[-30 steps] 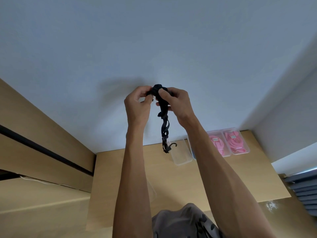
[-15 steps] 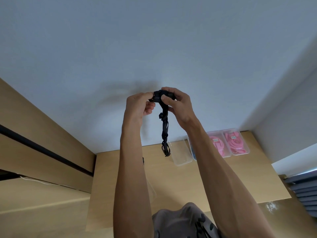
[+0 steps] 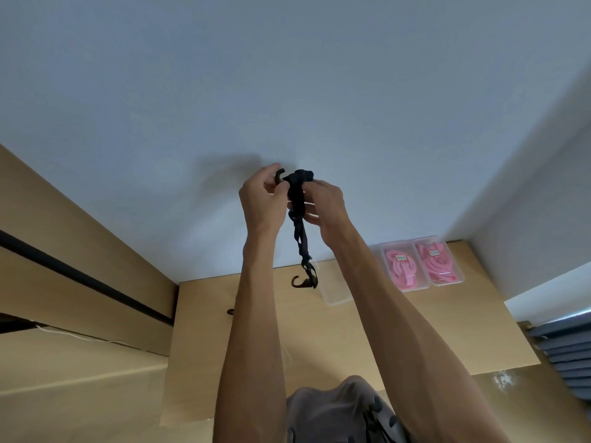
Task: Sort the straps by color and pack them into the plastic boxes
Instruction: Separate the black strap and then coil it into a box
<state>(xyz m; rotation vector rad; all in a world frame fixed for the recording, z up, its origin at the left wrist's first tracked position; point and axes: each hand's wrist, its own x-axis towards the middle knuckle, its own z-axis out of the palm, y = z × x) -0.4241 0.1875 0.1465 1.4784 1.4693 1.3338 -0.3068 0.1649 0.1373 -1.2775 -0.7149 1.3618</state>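
Black strap (image 3: 299,199) is held up over the table (image 3: 399,324), and I've got both hands' fingers pinching its bunched top: left hand (image 3: 260,199), right hand (image 3: 324,204). Looks light and floppy; the hooked tail dangles, so grab the bundle. Empty clear box (image 3: 335,290) sits below, two pink-filled boxes (image 3: 422,266) beside it; nothing's blocking.
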